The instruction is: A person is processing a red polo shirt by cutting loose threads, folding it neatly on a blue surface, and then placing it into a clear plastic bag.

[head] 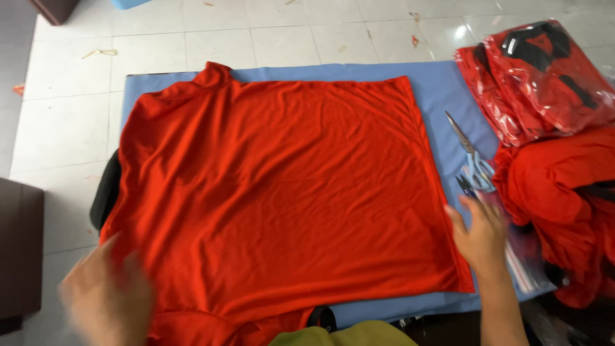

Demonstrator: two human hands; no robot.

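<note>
shirt (282,192) lies on mat (442,86); scissors (471,157) right of it, bagged garments (544,77) farther right.

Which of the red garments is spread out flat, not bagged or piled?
The large red shirt lying open on the blue cloth-covered table, between both hands. The others sit at right: clear-bagged red garments and a crumpled loose red heap.

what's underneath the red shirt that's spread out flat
The red shirt lies on a blue mat that shows along its top, right and bottom edges. Something black pokes out at its left edge. Whatever lies beneath its middle is covered.
</note>
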